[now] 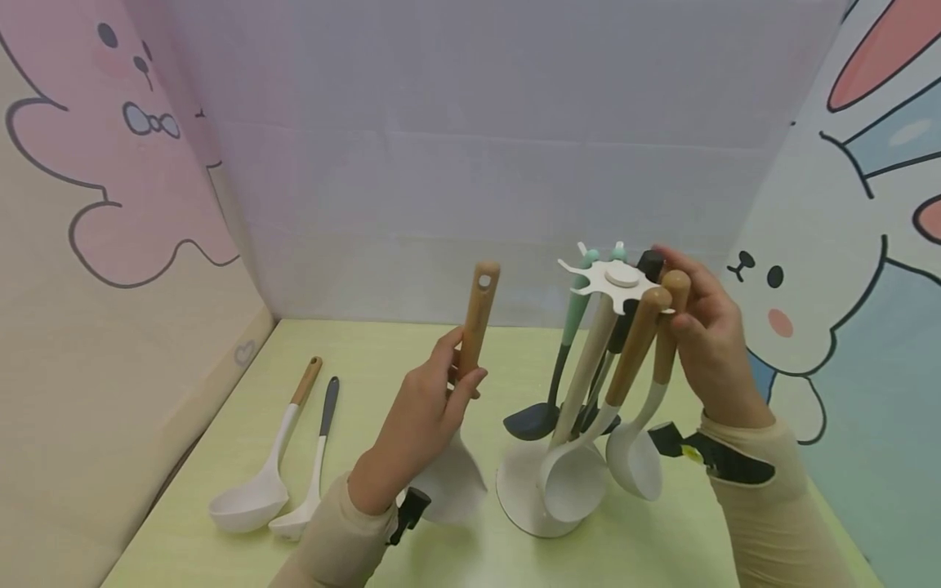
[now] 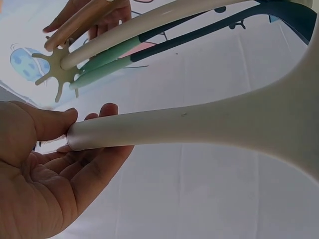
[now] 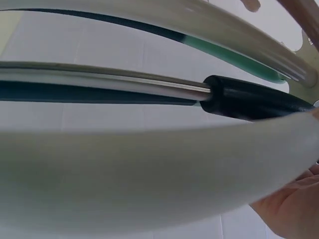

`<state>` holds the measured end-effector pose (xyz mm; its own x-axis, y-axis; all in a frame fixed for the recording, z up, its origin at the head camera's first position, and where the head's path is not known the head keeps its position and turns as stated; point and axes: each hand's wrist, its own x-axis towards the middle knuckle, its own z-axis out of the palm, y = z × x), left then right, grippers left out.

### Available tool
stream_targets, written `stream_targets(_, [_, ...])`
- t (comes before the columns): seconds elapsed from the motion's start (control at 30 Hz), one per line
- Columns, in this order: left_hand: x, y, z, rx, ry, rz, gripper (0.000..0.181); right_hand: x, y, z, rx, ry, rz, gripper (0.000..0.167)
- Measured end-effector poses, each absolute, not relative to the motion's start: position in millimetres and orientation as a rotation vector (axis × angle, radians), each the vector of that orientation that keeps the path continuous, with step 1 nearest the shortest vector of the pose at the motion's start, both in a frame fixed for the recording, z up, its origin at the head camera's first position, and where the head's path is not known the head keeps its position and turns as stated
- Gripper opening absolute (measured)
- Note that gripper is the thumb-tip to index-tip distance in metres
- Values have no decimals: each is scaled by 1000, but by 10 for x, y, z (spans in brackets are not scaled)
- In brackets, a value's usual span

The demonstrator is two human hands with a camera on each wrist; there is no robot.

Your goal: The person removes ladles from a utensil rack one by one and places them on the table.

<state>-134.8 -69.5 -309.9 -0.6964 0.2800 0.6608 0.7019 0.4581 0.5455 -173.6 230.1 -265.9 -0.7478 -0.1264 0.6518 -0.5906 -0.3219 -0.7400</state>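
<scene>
My left hand (image 1: 422, 408) grips a white utensil by its wooden handle (image 1: 479, 318), held upright left of the rack; its broad white head (image 1: 452, 478) hangs below the hand. In the left wrist view my fingers (image 2: 94, 174) curl round the handle end. A white rack (image 1: 529, 498) carries several hanging utensils. My right hand (image 1: 709, 335) is at the rack's right edge, thumb and fingers round the top of the wooden handle (image 1: 665, 351) of a white ladle (image 1: 634, 465). Beside it hang another wooden-handled ladle (image 1: 573, 486) and a black-handled utensil (image 3: 254, 98).
At the left of the table (image 1: 397, 351) lie a white ladle with a wooden handle (image 1: 250, 500) and a smaller white utensil with a grey handle (image 1: 318, 465). Green-handled dark utensils (image 1: 534, 420) hang on the rack's back left. Printed cloth walls stand around the table.
</scene>
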Motion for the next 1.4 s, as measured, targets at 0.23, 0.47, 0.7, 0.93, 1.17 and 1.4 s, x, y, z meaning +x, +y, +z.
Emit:
stream_targets(0.23, [-1380, -744, -3101, -793, -2257, -1162, 48, -1931, 2409, -2722, 1194, -1573, 2233, 83])
stream_targets(0.47, [-1426, -810, -3110, -749, -2289, -1186, 45, -2075, 2503, -2683, 1365, -1615, 2227, 87])
stream_targets(0.7, [-1477, -889, -3154, -708, -2351, -1247, 46, -2134, 2538, -2565, 1472, -1777, 2140, 92])
stream_targets(0.93, [-1517, -974, -3197, -691, -2394, -1272, 45, -2118, 2558, -2496, 1448, -1827, 2131, 95])
stream_targets(1.17, [-1531, -1054, -3216, -654, -2454, -1314, 43, -2070, 2520, -2455, 1447, -1812, 2151, 96])
stream_targets(1.4, [-1567, -1135, -3275, -657, -2465, -1343, 36, -2051, 2462, -2446, 1482, -1761, 2163, 92])
